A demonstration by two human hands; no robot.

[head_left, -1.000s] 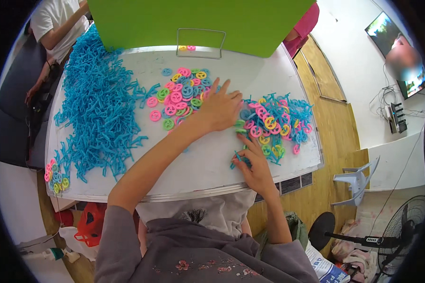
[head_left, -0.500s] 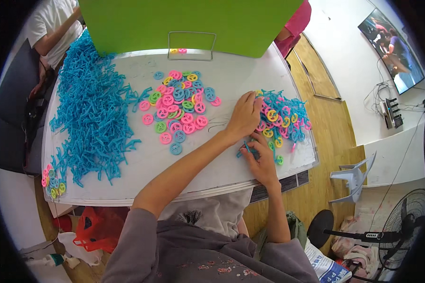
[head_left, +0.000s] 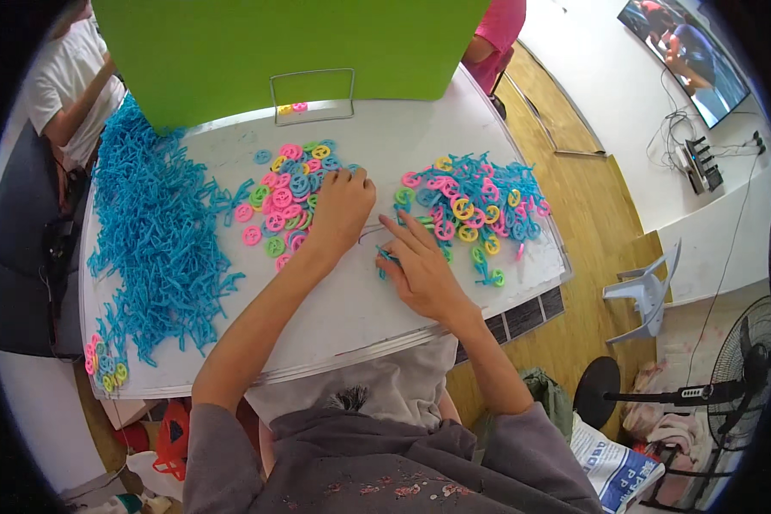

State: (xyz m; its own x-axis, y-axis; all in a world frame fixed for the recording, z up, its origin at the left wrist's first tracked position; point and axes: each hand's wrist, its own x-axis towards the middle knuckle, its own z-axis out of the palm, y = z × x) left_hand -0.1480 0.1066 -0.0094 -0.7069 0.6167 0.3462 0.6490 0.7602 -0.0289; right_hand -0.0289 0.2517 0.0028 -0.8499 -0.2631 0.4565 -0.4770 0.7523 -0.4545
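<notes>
My left hand [head_left: 343, 214] is over the right side of a pile of small spoked plastic wheels [head_left: 283, 197] in pink, blue, green and yellow. Its fingers curl down, and the fingertips are hidden. To its right, my right hand [head_left: 424, 278] pinches a thin blue plastic piece [head_left: 387, 254] between thumb and fingers, low over the white tabletop. Just beyond that hand lies a heap of blue pieces with coloured wheels on them [head_left: 480, 206]. On the left side spreads a large heap of loose blue plastic pieces [head_left: 158, 248].
A green panel [head_left: 283, 51] with a wire frame [head_left: 313, 96] stands across the table's [head_left: 334, 317] far side. A few wheels [head_left: 107, 368] sit at the near left corner. People sit at the far left and behind the panel. A fan [head_left: 737, 377] and grey chair [head_left: 642, 291] stand at right.
My left hand has moved left from the heap of joined pieces to the wheel pile. My right hand has shifted left, still with a blue piece. The whole view has turned slightly.
</notes>
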